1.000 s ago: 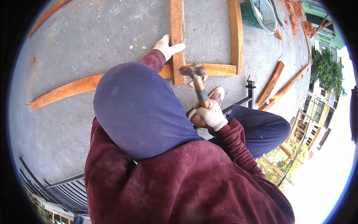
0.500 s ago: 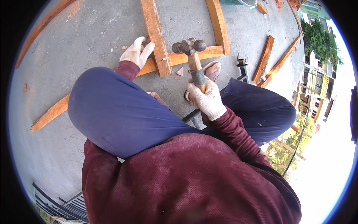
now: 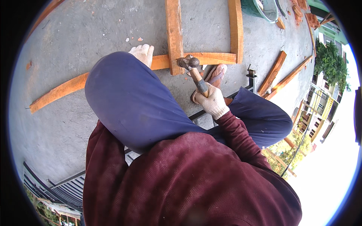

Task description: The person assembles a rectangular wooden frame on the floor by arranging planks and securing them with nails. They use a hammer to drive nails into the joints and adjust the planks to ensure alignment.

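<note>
My right hand [image 3: 213, 101], in a white knit glove, is closed around the handle of a ball-peen hammer [image 3: 198, 81]. Grey wrap covers part of its wooden handle. The hammer head appears over the near end of an upright wooden piece [image 3: 174, 34], which crosses a long wooden plank [image 3: 62, 89]; whether they touch I cannot tell. My left hand [image 3: 142, 54], gloved too, is closed over the plank left of this crossing, with my knee hiding its wrist. A second wooden piece [image 3: 235, 30] meets the plank's right end.
A green bucket [image 3: 260, 10] stands at the far right. Two loose wood lengths [image 3: 272, 73] [image 3: 289, 77] lie right of my foot [image 3: 217, 75]. Beneath my legs is a dark metal frame [image 3: 252, 73]. Metal railing [image 3: 64, 188] runs at lower left; buildings and a tree [image 3: 328, 62] lie beyond.
The hammer head has tipped left and lowered toward the joint. My left hand has closed over the plank and sits more behind my knee. The view has shifted, with the wood appearing farther right.
</note>
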{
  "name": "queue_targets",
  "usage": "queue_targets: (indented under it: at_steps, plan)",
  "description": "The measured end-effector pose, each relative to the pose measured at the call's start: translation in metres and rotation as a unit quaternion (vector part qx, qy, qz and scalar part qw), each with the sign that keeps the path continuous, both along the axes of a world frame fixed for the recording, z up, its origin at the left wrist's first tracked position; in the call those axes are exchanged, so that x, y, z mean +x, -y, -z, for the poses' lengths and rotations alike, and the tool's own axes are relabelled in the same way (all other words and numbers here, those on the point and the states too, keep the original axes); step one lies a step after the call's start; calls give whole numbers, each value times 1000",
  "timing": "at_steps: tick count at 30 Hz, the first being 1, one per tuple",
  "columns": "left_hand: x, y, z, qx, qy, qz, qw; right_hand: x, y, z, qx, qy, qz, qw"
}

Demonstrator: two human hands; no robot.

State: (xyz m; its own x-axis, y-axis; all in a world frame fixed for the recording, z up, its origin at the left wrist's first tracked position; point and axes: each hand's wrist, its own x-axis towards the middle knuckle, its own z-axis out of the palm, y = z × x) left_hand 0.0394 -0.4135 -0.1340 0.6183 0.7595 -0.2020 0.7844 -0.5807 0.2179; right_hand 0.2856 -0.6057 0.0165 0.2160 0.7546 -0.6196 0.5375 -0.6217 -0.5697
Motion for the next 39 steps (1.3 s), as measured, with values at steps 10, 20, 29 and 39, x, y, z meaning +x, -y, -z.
queue_targets:
  at_steps: [10,20,29,39]
  plan:
    - [0,3,-4,7,-2,-17,1000,-16,-140,-215,590,-58,-15,805]
    - [-3,1,6,10,2,3,1000,0,-43,-68,-113,-86,140,980]
    - [0,14,29,51,71,-83,993,-20,-129,-184,535,-256,15,805]
    - [3,7,31,-38,9,-107,993,-2,-58,-110,32,-100,138,985]
